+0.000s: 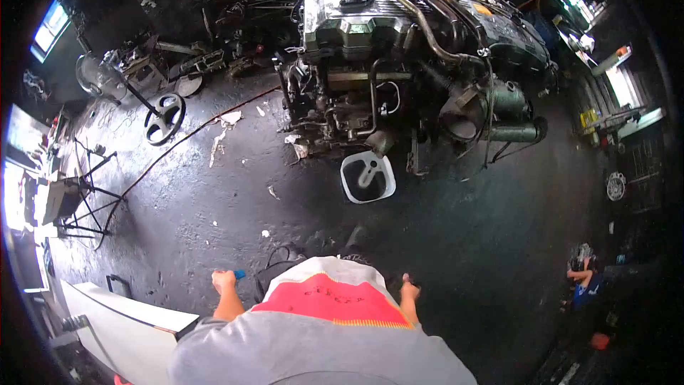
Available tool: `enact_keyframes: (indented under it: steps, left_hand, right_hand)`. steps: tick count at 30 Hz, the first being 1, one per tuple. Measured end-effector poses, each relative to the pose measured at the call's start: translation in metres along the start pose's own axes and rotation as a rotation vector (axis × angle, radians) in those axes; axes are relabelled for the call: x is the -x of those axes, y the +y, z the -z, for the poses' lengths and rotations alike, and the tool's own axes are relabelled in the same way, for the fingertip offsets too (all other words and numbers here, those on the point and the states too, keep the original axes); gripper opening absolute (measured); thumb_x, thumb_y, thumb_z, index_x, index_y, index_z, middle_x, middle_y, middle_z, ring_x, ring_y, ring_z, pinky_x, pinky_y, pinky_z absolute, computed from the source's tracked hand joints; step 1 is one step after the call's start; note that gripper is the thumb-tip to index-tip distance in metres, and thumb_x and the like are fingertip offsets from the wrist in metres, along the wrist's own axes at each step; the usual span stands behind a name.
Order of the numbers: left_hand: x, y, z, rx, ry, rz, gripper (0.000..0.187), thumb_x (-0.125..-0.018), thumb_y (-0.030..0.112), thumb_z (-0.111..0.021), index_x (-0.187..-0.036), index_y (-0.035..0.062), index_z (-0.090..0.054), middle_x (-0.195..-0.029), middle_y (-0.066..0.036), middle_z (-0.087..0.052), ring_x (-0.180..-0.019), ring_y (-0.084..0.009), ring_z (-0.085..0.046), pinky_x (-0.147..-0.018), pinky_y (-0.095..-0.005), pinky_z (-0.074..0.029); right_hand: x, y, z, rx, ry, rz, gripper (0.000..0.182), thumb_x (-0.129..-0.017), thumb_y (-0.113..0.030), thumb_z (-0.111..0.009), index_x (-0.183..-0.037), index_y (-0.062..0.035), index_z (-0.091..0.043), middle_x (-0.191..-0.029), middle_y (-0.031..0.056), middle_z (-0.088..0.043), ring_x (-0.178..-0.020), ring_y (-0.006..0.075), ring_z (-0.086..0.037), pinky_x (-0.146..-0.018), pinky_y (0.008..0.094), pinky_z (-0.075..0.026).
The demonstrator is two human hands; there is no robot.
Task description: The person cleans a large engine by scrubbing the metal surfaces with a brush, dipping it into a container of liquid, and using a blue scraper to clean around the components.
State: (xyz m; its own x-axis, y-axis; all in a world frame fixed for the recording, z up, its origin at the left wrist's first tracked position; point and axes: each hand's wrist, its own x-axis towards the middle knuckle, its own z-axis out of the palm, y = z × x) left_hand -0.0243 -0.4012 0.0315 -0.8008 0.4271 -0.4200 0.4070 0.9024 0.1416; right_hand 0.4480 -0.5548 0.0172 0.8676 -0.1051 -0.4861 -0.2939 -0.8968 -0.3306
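The left hand [223, 280] is closed in a fist around one small blue object [239, 274], whose tip sticks out on the inner side of the fist; what the object is cannot be made out. The right hand [410, 289] hangs at the person's other side with its fingers curled in; whether it holds anything cannot be told. Between the two hands is the person's grey shirt [320, 335] with one red panel across it.

Just ahead of the shirt, one dark cable loop [274, 260] lies on the black, oil-stained floor [463, 242]. Near the left hand, one white panel [121, 324] leans at the lower left edge of the view.

Farther out, one white square tub [368, 177] sits on the floor, directly below one large engine [413, 64] that fills the top centre of the view, with hoses and pipes running over it. One orange cord [192, 135] runs across the floor from the engine toward the left. Beside it lies one steering wheel [165, 118], and a few scraps of white paper [221, 135] are scattered nearby. One standing fan [100, 78] is at the far left, with one black metal stand [89, 199] nearer. At the far right, a second person [586, 281] crouches, well apart from both hands.
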Motion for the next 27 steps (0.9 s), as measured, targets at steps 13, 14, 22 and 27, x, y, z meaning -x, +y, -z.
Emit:
enact_keyframes:
  steps: [13, 14, 22, 27]
  left_hand:
    - [0.11, 0.115, -0.014, 0.06, 0.152, -0.164, 0.02, -0.062, 0.012, -0.054, -0.08, 0.0073, -0.06, -0.086, -0.014, -0.06, -0.081, -0.0288, -0.058, -0.073, -0.0371, -0.045]
    - [0.116, 0.104, -0.019, 0.002, 0.219, -0.169, 0.02, -0.063, 0.013, -0.053, -0.081, 0.0071, -0.061, -0.086, -0.015, -0.06, -0.083, -0.0299, -0.058, -0.074, -0.0376, -0.045]
    - [0.159, 0.017, -0.029, -0.198, 0.154, 0.033, 0.022, -0.063, 0.013, -0.055, -0.082, 0.0036, -0.06, -0.091, -0.018, -0.059, -0.086, -0.0327, -0.057, -0.076, -0.0392, -0.045]
    - [0.181, 0.003, -0.042, 0.135, 0.165, 0.293, 0.023, -0.061, 0.006, -0.053, -0.082, 0.0049, -0.061, -0.091, -0.019, -0.059, -0.086, -0.0321, -0.057, -0.076, -0.0382, -0.045]
  right_hand:
    - [-0.147, -0.115, 0.047, -0.012, -0.155, 0.142, 0.064, -0.065, -0.045, -0.065, -0.103, 0.005, -0.051, -0.109, 0.0204, -0.051, -0.102, 0.034, -0.048, -0.085, 0.0382, -0.036]
    - [-0.158, -0.122, 0.046, -0.045, -0.204, 0.161, 0.065, -0.065, -0.046, -0.064, -0.104, 0.005, -0.051, -0.109, 0.0201, -0.051, -0.102, 0.0341, -0.047, -0.085, 0.0385, -0.036]
    - [-0.18, -0.184, 0.03, 0.225, -0.213, 0.223, 0.067, -0.066, -0.049, -0.061, -0.107, 0.0023, -0.049, -0.111, 0.0186, -0.05, -0.104, 0.032, -0.046, -0.087, 0.0376, -0.036]
    - [-0.17, -0.195, 0.025, 0.109, -0.378, 0.286, 0.065, -0.066, -0.052, -0.06, -0.103, 0.0008, -0.051, -0.108, 0.0163, -0.053, -0.102, 0.0297, -0.048, -0.085, 0.0362, -0.038]
